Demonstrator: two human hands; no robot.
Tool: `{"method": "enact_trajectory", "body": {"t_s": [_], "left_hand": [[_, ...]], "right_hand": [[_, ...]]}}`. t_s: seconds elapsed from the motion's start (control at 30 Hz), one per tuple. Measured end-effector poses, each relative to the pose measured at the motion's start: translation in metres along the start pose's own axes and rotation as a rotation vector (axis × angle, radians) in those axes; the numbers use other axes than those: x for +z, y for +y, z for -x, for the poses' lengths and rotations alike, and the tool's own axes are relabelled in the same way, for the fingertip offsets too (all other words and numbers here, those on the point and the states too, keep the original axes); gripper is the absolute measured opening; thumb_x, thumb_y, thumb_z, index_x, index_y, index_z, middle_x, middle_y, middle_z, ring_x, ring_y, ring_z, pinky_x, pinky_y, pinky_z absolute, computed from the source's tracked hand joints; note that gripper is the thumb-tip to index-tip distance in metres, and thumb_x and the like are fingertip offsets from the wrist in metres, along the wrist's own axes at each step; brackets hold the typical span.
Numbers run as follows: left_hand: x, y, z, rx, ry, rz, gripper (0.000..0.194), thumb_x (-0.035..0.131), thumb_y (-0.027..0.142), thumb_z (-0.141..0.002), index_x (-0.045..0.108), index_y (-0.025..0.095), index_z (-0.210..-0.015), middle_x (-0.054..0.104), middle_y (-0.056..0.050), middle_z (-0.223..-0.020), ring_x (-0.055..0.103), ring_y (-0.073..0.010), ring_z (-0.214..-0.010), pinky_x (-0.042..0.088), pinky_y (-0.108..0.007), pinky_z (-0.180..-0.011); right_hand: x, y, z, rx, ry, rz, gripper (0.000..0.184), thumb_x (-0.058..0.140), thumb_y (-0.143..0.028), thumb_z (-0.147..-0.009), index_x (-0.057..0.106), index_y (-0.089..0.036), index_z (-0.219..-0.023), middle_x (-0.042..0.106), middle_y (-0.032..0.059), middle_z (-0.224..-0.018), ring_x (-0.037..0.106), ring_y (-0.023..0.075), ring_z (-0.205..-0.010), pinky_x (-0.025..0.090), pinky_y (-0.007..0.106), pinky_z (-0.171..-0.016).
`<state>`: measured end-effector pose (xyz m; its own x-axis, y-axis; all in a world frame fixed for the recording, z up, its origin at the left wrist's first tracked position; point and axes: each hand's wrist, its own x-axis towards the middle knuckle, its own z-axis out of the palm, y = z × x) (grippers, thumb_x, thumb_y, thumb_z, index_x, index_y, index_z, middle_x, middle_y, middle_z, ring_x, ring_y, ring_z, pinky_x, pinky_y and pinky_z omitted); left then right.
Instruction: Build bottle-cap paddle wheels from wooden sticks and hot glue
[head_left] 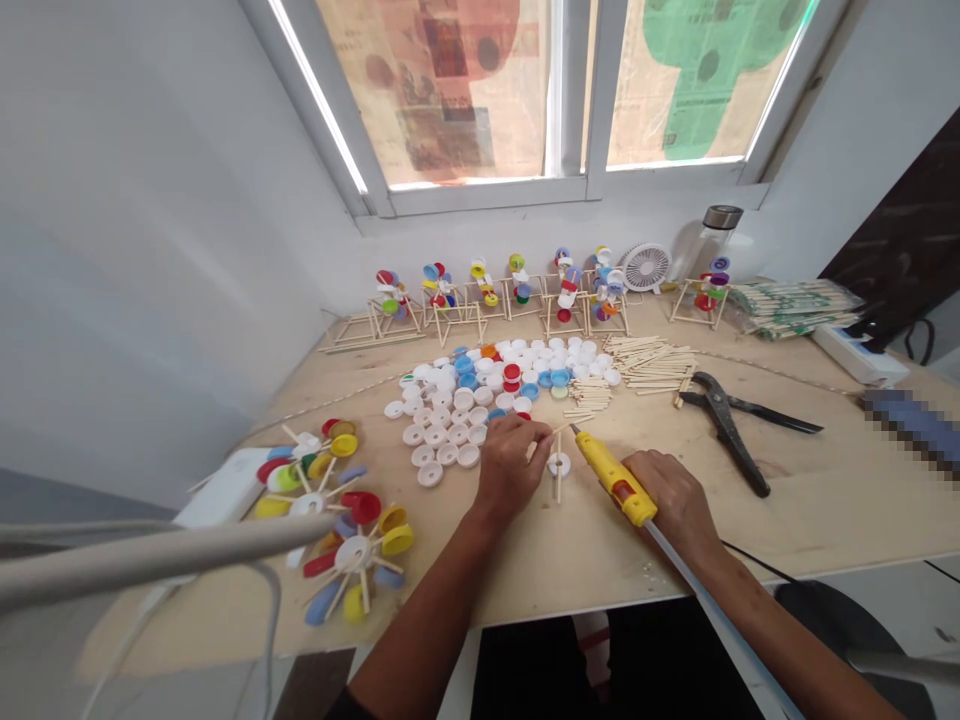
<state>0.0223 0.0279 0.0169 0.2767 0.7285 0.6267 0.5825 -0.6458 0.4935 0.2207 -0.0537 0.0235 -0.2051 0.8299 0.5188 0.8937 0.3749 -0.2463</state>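
Both our hands grip: left hand (506,465), seemingly, a wooden stick (541,444), white bottle cap (558,464) just past its fingers; right hand (670,492) a yellow glue gun (611,478).

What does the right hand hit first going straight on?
The right hand likely meets the wooden stick in the left hand, past the yellow glue gun's nozzle; depth unclear, maybe over it to the bottle caps.
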Motion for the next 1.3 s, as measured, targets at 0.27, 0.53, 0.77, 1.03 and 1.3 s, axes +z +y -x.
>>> {"method": "enact_trajectory", "body": {"t_s": [0.27,0.53,0.77,1.03,1.3], "left_hand": [[-0.0001,0.0000,0.0002,-0.020,-0.017,-0.012,0.011,0.054,0.019,-0.082,0.062,0.021,-0.074,0.065,-0.001,-0.070,0.058,-0.0183,-0.073,0.042,-0.035,-0.075],[0.0006,-0.0015,0.0009,-0.001,-0.001,-0.002,0.010,0.055,0.018,-0.081,0.062,0.020,-0.074,0.065,-0.001,-0.069,0.057,-0.0177,-0.072,0.042,-0.034,-0.075],[0.0007,-0.0013,0.0003,0.013,0.002,0.003,0.010,0.055,0.017,-0.081,0.062,0.020,-0.074,0.064,-0.001,-0.068,0.057,-0.0173,-0.071,0.041,-0.034,-0.074],[0.0016,-0.0022,0.0010,0.026,0.020,0.003,0.010,0.056,0.017,-0.081,0.062,0.020,-0.074,0.064,-0.001,-0.068,0.056,-0.0173,-0.071,0.041,-0.034,-0.074],[0.0018,-0.0029,0.0011,0.022,0.020,-0.004,0.010,0.056,0.018,-0.081,0.062,0.021,-0.074,0.064,-0.001,-0.068,0.057,-0.0175,-0.071,0.042,-0.034,-0.074]], "right_hand": [[0.0031,0.0026,-0.0004,-0.017,0.013,0.017,0.023,0.040,-0.024,-0.091,0.053,-0.017,-0.073,0.055,0.0029,-0.066,0.046,0.0151,-0.062,0.029,0.027,-0.061],[0.0039,0.0029,-0.0001,-0.002,-0.001,-0.002,0.022,0.040,-0.025,-0.091,0.053,-0.017,-0.074,0.056,0.0027,-0.066,0.046,0.0153,-0.063,0.029,0.028,-0.061],[0.0024,0.0010,0.0007,0.001,-0.003,-0.001,0.021,0.041,-0.023,-0.090,0.052,-0.017,-0.073,0.055,0.0026,-0.065,0.046,0.0153,-0.062,0.029,0.028,-0.060],[0.0028,0.0028,0.0009,0.022,0.014,0.013,0.017,0.043,-0.023,-0.088,0.052,-0.018,-0.074,0.056,0.0028,-0.066,0.047,0.0154,-0.062,0.029,0.027,-0.061],[0.0024,0.0031,0.0005,0.018,0.020,0.026,0.016,0.044,-0.022,-0.087,0.051,-0.018,-0.073,0.055,0.0023,-0.064,0.047,0.0151,-0.061,0.030,0.027,-0.060]]}}
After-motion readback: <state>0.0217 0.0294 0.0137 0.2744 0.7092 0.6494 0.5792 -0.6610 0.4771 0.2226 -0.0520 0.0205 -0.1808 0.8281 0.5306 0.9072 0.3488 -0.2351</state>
